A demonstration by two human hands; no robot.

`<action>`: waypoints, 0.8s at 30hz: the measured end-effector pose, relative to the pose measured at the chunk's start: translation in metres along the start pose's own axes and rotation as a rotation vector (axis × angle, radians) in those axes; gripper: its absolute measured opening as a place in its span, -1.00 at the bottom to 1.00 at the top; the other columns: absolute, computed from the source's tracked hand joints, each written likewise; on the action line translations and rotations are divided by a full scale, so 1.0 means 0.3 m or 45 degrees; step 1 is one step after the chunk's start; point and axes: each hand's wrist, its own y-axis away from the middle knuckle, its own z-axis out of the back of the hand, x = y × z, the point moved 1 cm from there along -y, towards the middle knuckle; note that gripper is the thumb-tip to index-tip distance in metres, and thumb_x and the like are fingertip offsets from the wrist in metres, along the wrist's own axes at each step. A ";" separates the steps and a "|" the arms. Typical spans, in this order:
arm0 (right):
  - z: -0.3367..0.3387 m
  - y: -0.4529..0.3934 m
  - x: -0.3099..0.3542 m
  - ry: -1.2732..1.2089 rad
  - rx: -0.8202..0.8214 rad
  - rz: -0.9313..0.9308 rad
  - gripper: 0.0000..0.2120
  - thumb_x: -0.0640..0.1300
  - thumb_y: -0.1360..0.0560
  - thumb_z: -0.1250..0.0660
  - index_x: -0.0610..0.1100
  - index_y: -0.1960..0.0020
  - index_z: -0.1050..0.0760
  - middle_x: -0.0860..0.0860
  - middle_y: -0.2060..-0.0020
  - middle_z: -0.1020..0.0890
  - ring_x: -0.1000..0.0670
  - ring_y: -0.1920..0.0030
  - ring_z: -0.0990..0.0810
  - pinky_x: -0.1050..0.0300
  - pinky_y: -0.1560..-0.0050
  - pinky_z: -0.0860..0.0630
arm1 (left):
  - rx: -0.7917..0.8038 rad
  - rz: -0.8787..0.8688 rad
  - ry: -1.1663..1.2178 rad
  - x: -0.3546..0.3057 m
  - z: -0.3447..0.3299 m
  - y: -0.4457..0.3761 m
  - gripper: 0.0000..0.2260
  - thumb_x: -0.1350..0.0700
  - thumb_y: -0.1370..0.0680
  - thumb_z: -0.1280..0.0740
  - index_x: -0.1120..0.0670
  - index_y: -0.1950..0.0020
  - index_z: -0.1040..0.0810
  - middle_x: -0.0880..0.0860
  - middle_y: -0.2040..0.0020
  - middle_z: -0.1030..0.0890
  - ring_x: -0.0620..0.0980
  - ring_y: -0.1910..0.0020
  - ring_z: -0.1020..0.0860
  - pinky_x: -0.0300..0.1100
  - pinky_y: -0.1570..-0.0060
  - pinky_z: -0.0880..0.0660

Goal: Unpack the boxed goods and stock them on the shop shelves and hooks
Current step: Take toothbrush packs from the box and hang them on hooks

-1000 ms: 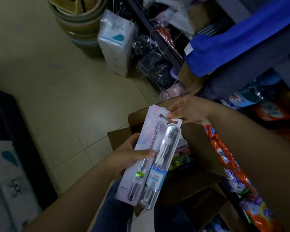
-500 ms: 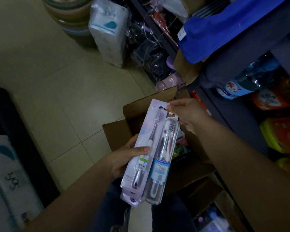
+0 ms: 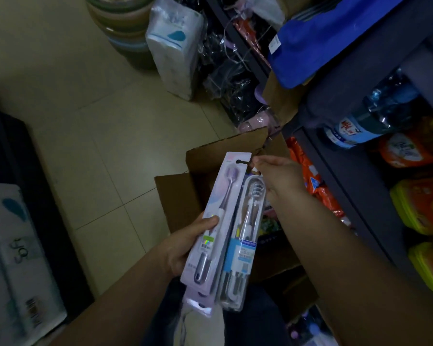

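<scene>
The shelves [image 3: 355,196] rise on the person's right, packed with bright bags, and the open cardboard box [image 3: 185,196] sits on the floor tiles just below the hands, likely so goods can be lifted straight across. Two toothbrush packs [image 3: 225,221] are held above the box, fanned side by side with their hang holes uppermost, probably so the tops can be lined up for a hook. The left hand [image 3: 185,243] grips the packs at mid-length from the left, thumb across the front. The right hand [image 3: 278,181] reaches in over the box, wrist bent, fingertips pinching the top corner of the clear pack.
</scene>
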 end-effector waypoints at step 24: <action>-0.221 -0.003 -0.417 -0.324 -0.031 0.012 -0.82 -0.31 -0.52 -0.29 -0.09 0.16 -0.59 -0.15 0.15 -0.67 -0.09 0.17 -0.64 0.00 0.05 -0.61 | 0.379 0.192 -0.307 0.100 0.401 -0.078 -0.43 0.05 -0.12 -0.65 0.14 -0.10 -0.65 0.12 -0.01 -0.66 0.08 0.03 -0.65 0.00 0.03 -0.61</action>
